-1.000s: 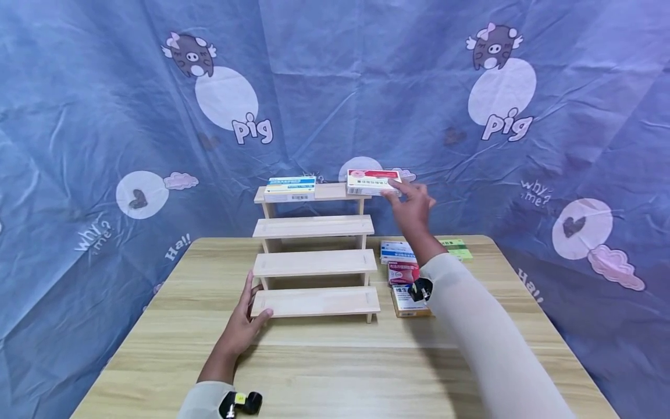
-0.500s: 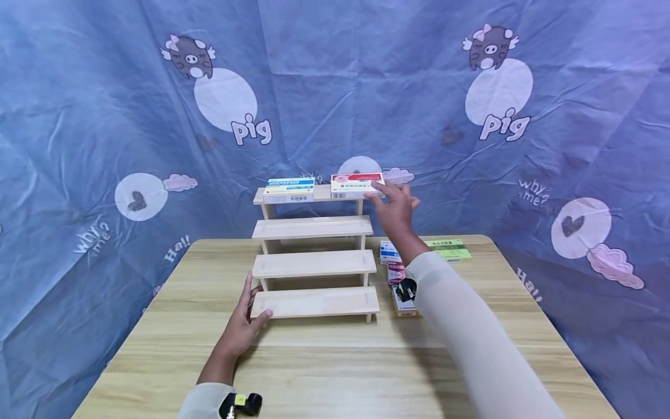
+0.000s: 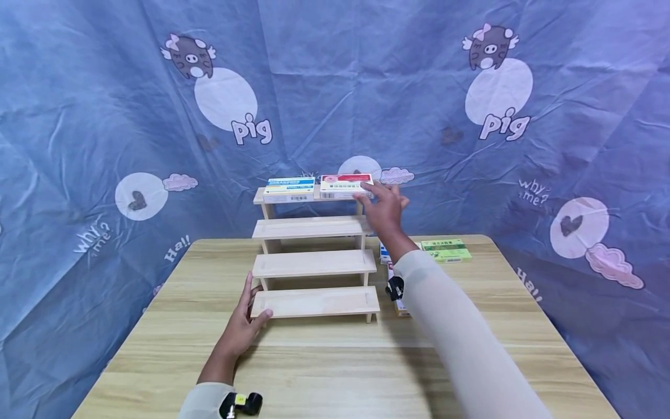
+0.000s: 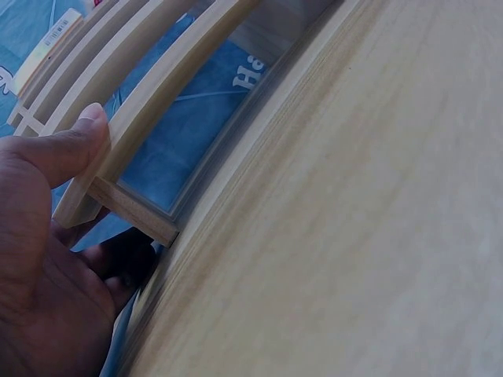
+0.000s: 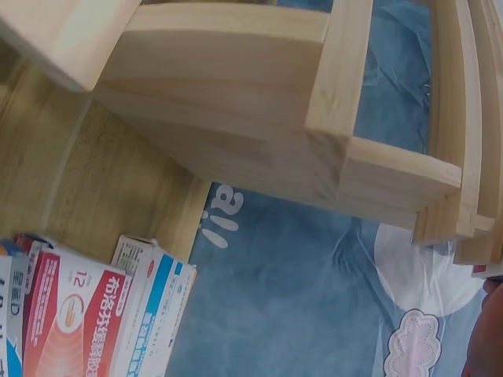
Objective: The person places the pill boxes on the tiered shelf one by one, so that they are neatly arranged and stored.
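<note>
A wooden four-step display rack (image 3: 314,263) stands on the table. My left hand (image 3: 242,326) grips the left end of its lowest step, thumb on top and fingers beneath, as the left wrist view also shows. At the top step's right end, my right hand (image 3: 384,209) pinches a red and white medicine box (image 3: 342,187) by its right end. That box lies flat on the step, beside a blue, white and yellow medicine box (image 3: 289,190) on the left, a narrow gap between them. Only a sliver of the right hand (image 5: 487,334) enters the right wrist view.
Right of the rack, several medicine boxes lie on the table (image 3: 335,372), partly behind the right forearm. A green box (image 3: 447,250) is farthest right. The right wrist view shows a red box (image 5: 75,314) and a blue-white box (image 5: 153,306). A blue printed cloth (image 3: 324,87) hangs behind.
My right hand has moved left with the red and white box, bringing it fully onto the top step, close to the other box. My left hand has stayed put.
</note>
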A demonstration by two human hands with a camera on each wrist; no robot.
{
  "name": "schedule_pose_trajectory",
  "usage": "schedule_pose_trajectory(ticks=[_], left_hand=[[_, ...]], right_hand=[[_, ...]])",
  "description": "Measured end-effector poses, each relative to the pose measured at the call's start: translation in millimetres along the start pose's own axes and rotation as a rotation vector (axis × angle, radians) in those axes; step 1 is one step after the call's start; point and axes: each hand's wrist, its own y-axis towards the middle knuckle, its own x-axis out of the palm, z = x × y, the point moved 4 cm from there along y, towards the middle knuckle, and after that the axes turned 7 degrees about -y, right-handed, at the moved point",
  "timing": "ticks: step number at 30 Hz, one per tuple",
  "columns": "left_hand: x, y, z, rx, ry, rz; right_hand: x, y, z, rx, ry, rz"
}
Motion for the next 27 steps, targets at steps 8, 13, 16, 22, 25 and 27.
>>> schedule_pose_trajectory(ticks=[8, 13, 16, 22, 25, 27], left_hand=[[-1.0, 0.3, 0.3, -0.013, 0.005, 0.005], [-0.7, 0.2, 0.5, -0.030, 0.007, 0.006], [-0.2, 0.3, 0.3, -0.032, 0.004, 0.004], [-0.5, -0.1, -0.3, -0.041, 0.009, 0.006], [-0.9, -0.2, 0.0, -0.038, 0.013, 0.004], [-1.1, 0.1, 0.2, -0.031, 0.015, 0.002]], right_hand=[[6.0, 0.0, -7.9, 0.005, -0.023, -0.026], [9.3, 0.0, -8.2, 0.011, -0.022, -0.055], [10.4, 1.1, -7.8, -0.013, -0.043, -0.075], [10.1, 3.2, -7.9, -0.062, -0.102, -0.111], [9.8, 4.0, -8.0, -0.074, -0.143, -0.122], [10.0, 4.8, -8.0, -0.081, -0.168, -0.122]])
